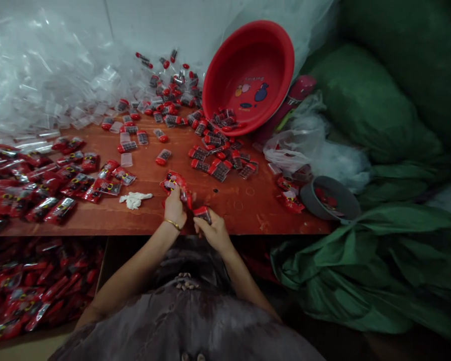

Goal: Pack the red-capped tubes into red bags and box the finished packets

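Observation:
Near the front edge of the table, my left hand (175,208) is closed on a red printed plastic wrapper (176,179). My right hand (213,230) pinches a small clear case with dark contents and a red end (202,214), held close beside the wrapper. Whether the case touches the wrapper's mouth I cannot tell. Beyond my hands lies a pile of similar red-capped cases (220,169). Left of my left hand rests a crumpled white scrap (135,199), and past it is a heap of filled red packets (41,185).
A red basin (248,75) leans tilted at the back, with cases at its lower rim. Clear plastic sleeves (41,75) are heaped back left. At right stand a grey pan (328,200) and green sacks (376,100). A box of red packets (41,286) sits below left.

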Motion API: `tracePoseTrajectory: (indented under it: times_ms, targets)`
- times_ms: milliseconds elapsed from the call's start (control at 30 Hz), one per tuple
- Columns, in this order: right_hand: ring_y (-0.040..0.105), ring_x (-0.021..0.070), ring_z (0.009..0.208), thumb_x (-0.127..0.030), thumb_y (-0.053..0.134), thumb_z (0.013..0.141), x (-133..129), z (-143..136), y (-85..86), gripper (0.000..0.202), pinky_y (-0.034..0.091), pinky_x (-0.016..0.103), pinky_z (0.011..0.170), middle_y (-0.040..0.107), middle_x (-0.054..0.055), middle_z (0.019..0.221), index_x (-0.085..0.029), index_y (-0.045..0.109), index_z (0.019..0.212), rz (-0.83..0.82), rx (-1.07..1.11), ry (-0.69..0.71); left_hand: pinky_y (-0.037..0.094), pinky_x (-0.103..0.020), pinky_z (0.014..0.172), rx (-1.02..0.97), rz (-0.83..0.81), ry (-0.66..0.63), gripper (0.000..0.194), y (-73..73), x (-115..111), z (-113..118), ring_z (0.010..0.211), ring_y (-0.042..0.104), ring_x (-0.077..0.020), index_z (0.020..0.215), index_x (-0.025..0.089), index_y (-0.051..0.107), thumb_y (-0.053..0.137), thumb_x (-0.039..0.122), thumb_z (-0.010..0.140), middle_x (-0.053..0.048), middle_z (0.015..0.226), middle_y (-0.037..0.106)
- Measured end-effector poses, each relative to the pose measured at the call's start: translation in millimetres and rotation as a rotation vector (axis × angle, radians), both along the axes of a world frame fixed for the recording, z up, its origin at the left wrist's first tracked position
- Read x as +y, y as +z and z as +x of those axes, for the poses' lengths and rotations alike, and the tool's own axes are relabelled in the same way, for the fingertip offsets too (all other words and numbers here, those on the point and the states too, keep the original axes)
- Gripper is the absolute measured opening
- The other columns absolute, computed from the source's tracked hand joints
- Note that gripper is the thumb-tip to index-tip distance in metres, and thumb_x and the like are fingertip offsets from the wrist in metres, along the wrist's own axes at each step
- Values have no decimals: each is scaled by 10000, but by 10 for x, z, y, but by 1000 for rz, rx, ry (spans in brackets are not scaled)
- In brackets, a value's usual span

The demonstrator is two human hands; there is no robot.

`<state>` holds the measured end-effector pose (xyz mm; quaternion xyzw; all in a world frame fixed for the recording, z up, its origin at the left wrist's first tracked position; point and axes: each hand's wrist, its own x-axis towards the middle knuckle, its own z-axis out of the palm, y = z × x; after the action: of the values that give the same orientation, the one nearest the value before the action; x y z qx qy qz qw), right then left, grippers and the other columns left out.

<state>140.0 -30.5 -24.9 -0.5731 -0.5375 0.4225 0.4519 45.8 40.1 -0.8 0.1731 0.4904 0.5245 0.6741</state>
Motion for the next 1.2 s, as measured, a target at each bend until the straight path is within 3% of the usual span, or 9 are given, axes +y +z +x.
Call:
tracePoseTrajectory:
  times_ms: [233, 433, 567, 667, 767, 867, 967, 1100, 1200]
  targets:
    - [515, 76, 390, -440, 587, 787, 19, 146, -49, 249, 405, 198, 409, 600, -50, 614, -206, 513, 827, -113, 412, 7, 478, -190, 531, -30, 13, -120, 365, 135, -12, -64, 496, 582, -73, 636, 171, 469, 769, 376, 600, 48, 575, 586]
    - [489, 78, 368, -532, 506, 804, -6, 149, -74, 330, 444, 227, 431, 599, -36, 607, -203, 510, 830, -127, 515, -34, 520, -252, 607, -52, -46, -107, 348, 76, -27, -55, 561, 620, -102, 666, 176, 480, 783, 324, 583, 34, 638, 622]
    - [465, 79, 383, -446, 540, 796, -32, 87, -61, 243, 401, 214, 425, 558, -49, 563, -208, 503, 765, -59, 268, -13, 448, -197, 533, 52, 69, -80, 349, 77, 64, -5, 477, 514, -58, 600, 171, 458, 759, 347, 601, 69, 551, 539]
    - [477, 100, 453, -324, 619, 714, -24, 37, -43, 154, 387, 220, 463, 532, -42, 535, -208, 524, 682, 67, -90, -21, 364, -171, 476, 176, 181, -227, 265, 83, 95, 77, 466, 445, -47, 568, 155, 508, 727, 289, 631, 69, 514, 503]
    - [488, 113, 477, -274, 607, 681, -25, 21, -35, 108, 385, 228, 477, 565, -23, 550, -211, 530, 639, 135, -267, 19, 340, -181, 470, 252, 215, -400, 206, 61, 45, 135, 468, 427, -57, 556, 152, 526, 689, 227, 658, 67, 490, 490]
    - [492, 117, 461, -257, 586, 682, -49, 27, -34, 88, 383, 229, 467, 581, -17, 545, -216, 528, 630, 142, -286, 80, 350, -188, 488, 270, 213, -445, 165, 10, -56, 138, 490, 443, -67, 593, 158, 540, 663, 224, 680, 64, 518, 512]
    - [511, 128, 475, -245, 589, 680, -68, 8, -19, 66, 386, 230, 467, 595, -11, 558, -219, 536, 650, 132, -285, 120, 334, -182, 479, 300, 198, -412, 179, -18, -134, 109, 490, 424, -62, 590, 157, 539, 673, 239, 675, 69, 515, 497]
    - [554, 147, 540, -261, 593, 704, -67, -40, 24, 65, 424, 244, 524, 630, 5, 629, -209, 569, 733, 135, -249, 118, 348, -168, 477, 204, 134, -335, 234, 53, -114, 63, 472, 435, -49, 567, 154, 520, 717, 252, 647, 75, 500, 491]
    - [586, 159, 624, -318, 486, 830, -79, -5, 25, 172, 459, 260, 607, 648, 18, 698, -195, 605, 844, 106, -192, 151, 415, -192, 512, 66, -12, -264, 241, 132, -19, 5, 494, 511, -68, 617, 159, 537, 742, 284, 637, 53, 563, 562]
